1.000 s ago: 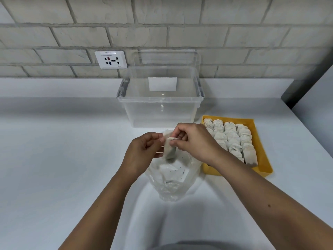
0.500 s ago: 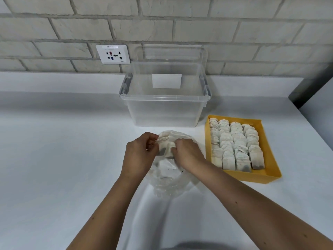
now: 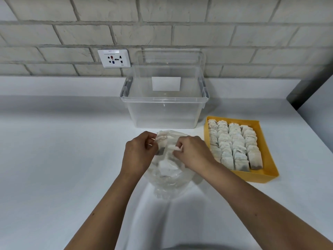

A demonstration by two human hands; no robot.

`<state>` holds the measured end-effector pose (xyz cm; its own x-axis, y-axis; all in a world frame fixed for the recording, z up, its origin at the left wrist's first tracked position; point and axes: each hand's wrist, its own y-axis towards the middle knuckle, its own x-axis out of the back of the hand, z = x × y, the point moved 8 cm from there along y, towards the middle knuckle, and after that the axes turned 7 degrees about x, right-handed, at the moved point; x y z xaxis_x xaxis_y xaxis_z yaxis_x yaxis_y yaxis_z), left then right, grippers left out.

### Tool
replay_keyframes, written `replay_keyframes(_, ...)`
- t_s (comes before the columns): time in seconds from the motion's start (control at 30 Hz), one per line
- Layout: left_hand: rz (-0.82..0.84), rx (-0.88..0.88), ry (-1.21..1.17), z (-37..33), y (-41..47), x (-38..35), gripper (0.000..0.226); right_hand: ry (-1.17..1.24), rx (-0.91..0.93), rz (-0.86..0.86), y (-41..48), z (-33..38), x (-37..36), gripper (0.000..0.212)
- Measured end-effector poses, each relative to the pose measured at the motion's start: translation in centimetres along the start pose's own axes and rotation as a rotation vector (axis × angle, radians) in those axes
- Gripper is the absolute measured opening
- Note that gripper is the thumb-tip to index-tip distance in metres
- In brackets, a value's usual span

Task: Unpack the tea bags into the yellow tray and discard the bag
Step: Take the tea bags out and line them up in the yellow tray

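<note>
Clear bag (image 3: pixel 171 179) gripped by curled left hand (image 3: pixel 137 156), right hand (image 3: pixel 193 153) pinching tea bag (image 3: pixel 171 147)

From where I stand, the fingertips of the left hand (image 3: pixel 137 154) and the right hand (image 3: pixel 192 152) curl out of sight, so whether they pinch only the pale paper tea bag (image 3: pixel 160 143) or also the rim of the crinkled clear plastic bag (image 3: pixel 171 179) is unclear. Its creases blur the contents, which cannot be counted. Both forearms run off the bottom edge. The print on the white wall socket (image 3: pixel 114 58) is too small to read, and the overlapping rows of tea bags (image 3: pixel 232 141) in the yellow plastic tray (image 3: pixel 259 175) hide one another's lower halves.
</note>
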<state>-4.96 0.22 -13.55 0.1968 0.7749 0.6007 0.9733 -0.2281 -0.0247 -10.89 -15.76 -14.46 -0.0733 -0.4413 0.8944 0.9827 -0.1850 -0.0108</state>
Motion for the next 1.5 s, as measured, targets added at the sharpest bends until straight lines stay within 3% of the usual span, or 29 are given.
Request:
replay_keyframes(0.13, 0.008, -0.022, -0.032, -1.6, -0.5, -0.3, 0.020, 0.125, -0.016, -0.209, -3.7, -2.3, 6.6, 0.009)
replay_keyframes(0.23, 0.011, -0.059, -0.032, -3.2, -0.9, -1.1, 0.020, 0.429, -0.086, -0.283, -5.1, -5.0, 9.5, 0.013)
replay_keyframes(0.3, 0.018, -0.087, -0.041, -4.5, -1.2, -2.0, 0.020, 0.508, -0.129, -0.326, -5.9, -7.2, 10.9, 0.015)
replay_keyframes(0.43, 0.094, -0.121, -0.117, -7.5, -2.1, -4.5, 0.019, 0.290, -0.190, -0.341, -7.7, -12.2, 13.2, 0.017)
replay_keyframes(0.63, 0.259, -0.108, -0.216, -10.8, -3.0, -10.7, 0.014, -0.120, -0.295, -0.028, -10.4, -18.2, 12.3, 0.018)
replay_keyframes(0.87, 0.375, -0.046, -0.213, -11.2, -4.3, -16.6, 0.016, -0.402, -0.249, 0.124, -10.1, -20.3, 10.3, 0.028)
replay_keyframes(1.23, 0.322, -0.009, -0.086, -9.7, -3.4, -17.6, 0.014, -0.487, -0.184, 0.017, -8.2, -21.5, 9.2, 0.025)
replay_keyframes(1.37, 0.317, -0.001, -0.075, -9.7, -3.3, -17.7, 0.019, -0.498, -0.213, 0.021, -8.3, -21.8, 9.2, 0.039)
replay_keyframes(1.5, 0.346, 0.055, -0.158, -9.6, -3.2, -18.2, 0.005, -0.219, -0.127, -0.230, -8.8, -19.4, 11.5, 0.041)
